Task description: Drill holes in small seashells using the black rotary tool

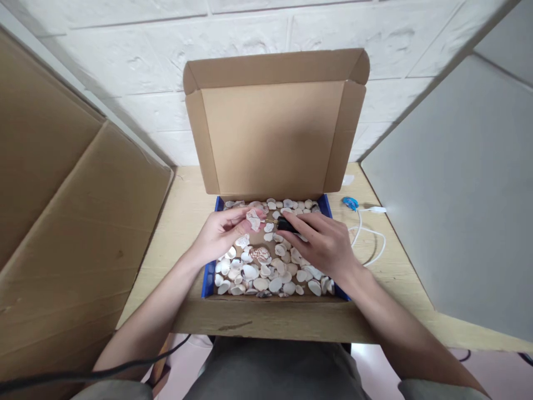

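Note:
Over the box, my left hand (231, 226) pinches a pale, pinkish-white seashell (254, 220) between thumb and fingers. My right hand (320, 236) is closed around a small black drill (287, 224) with a thin brass-coloured tip. That tip points left at the seashell and is close to it; whether they touch I cannot tell. Below both hands, many loose seashells (261, 284) lie in the open cardboard box (328, 206) with blue outer sides. Among them is a brown-and-white patterned shell (260, 254), near the middle.
The box lid (272, 139) stands raised against the white brick wall (250, 33). Cardboard (83, 205) rises on the left and a grey panel (458, 194) on the right. Right of the box, a white cable (381, 244) and a blue crumpled item (350, 203) lie on the wooden table (162, 250).

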